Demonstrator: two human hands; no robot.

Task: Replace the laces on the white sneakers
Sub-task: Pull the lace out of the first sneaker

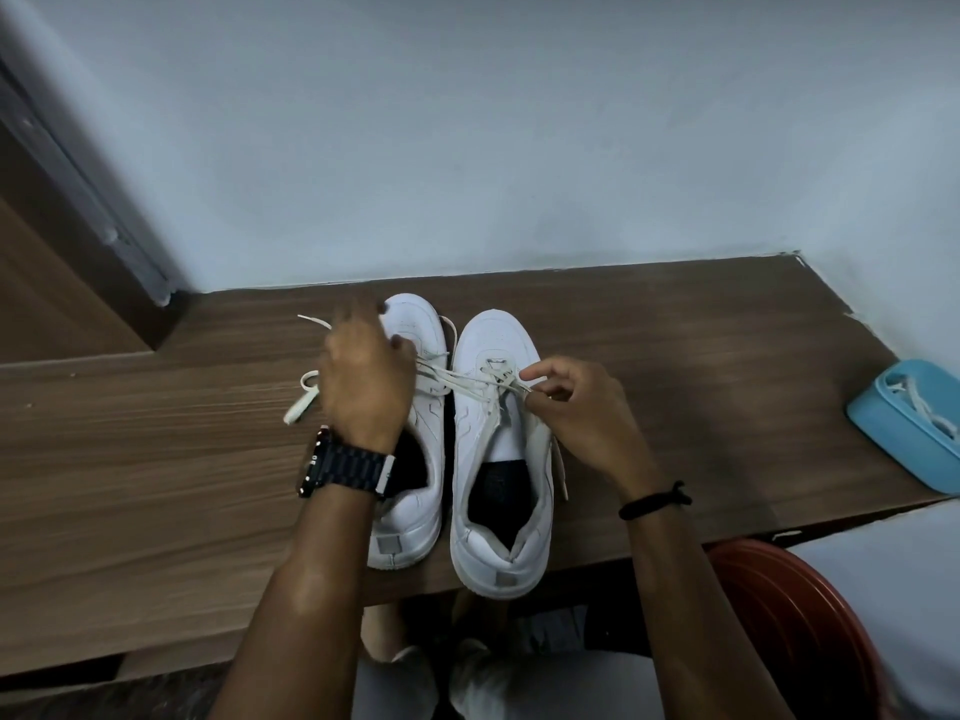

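Observation:
Two white sneakers stand side by side on the wooden table (156,459), toes toward the wall. The right sneaker (498,459) has a cream lace (467,379) threaded through its upper eyelets. My right hand (576,407) pinches that lace at the sneaker's right eyelets. My left hand (363,376) hovers over the left sneaker (415,449) and grips the lace strands stretched across from the right sneaker. A loose end of lace (304,397) lies on the table left of my left hand.
A light blue box (883,433) with white laces inside sits at the table's right edge. A red plastic stool (795,615) stands below right. The wall runs close behind the sneakers, and a door frame (78,200) is at the left.

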